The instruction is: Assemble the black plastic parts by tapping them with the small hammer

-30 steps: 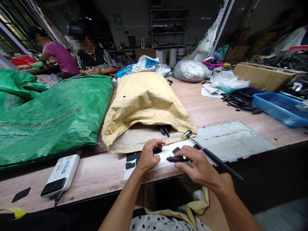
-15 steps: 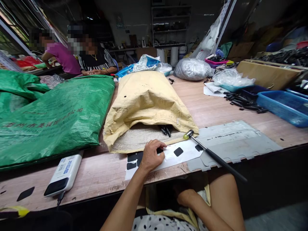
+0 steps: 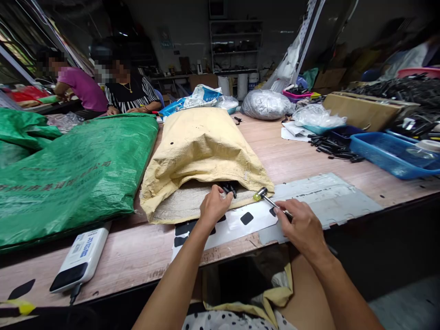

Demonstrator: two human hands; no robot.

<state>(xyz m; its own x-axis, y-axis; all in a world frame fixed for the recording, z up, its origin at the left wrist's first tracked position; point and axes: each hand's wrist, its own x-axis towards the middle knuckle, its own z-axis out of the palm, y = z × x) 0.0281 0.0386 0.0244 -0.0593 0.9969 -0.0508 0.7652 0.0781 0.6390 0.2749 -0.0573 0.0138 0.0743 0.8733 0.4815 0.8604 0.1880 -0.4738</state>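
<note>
My left hand [image 3: 213, 207] reaches to the mouth of a yellow woven sack [image 3: 206, 151], thumb and forefinger apart beside several small black parts [image 3: 229, 188] lying just inside. No part shows clearly between those fingers. My right hand [image 3: 304, 227] is closed round the dark handle of a small hammer [image 3: 271, 202]. Its yellow-tipped head rests at the sack's right corner. Beneath the hands lies a white sheet [image 3: 230, 231] with black rounded-square stickers [image 3: 246, 218] on it. The sheet's left part is partly covered by my left hand and forearm.
A green sack [image 3: 82, 174] and a white power bank [image 3: 80, 259] with a cable lie left. To the right are a grey board [image 3: 330, 197], loose black parts [image 3: 337, 150] and a blue tray [image 3: 388, 158]. Two people sit across the table.
My left hand has moved up from the white sheet to the black parts in the sack's mouth. My right hand has risen from below the table edge and taken hold of the hammer handle.
</note>
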